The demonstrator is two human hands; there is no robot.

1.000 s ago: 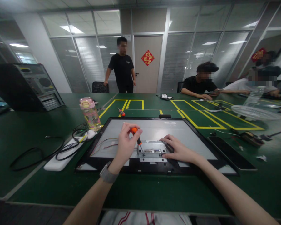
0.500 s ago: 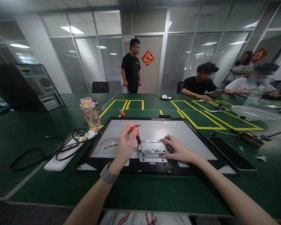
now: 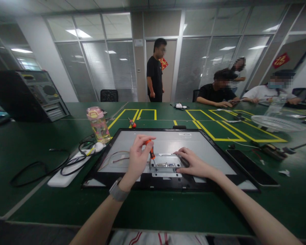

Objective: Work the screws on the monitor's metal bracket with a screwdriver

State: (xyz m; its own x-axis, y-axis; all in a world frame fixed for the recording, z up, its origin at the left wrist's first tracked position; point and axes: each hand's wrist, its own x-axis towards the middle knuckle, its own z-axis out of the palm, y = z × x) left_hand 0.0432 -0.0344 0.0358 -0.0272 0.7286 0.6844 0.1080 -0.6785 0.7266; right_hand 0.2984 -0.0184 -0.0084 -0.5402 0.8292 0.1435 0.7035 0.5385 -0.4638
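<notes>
A display panel [image 3: 214,153] with a silver back and black frame lies flat on the green table. On its near middle sits a metal bracket [image 3: 165,174] with a row of ports. My left hand [image 3: 138,153] is closed round the orange-and-black handle of a screwdriver [image 3: 152,152], tilted, its tip at the bracket's left front corner. My right hand [image 3: 192,161] grips the bracket's right end, thumb at the front edge and fingers over the back edge. Thin wires [image 3: 121,159] run across the panel beside my left hand.
Left of the panel stand a pink-lidded bottle [image 3: 98,126] and a white power strip [image 3: 71,168] with black cables. A computer case [image 3: 25,95] is farther left. A black phone-like slab [image 3: 251,166] and a small tool [image 3: 276,149] lie right. Several people are across the table.
The screwdriver handle has turned slightly in my left hand, its tip staying at the same corner. My right hand has not moved. The standing person in black has moved right.
</notes>
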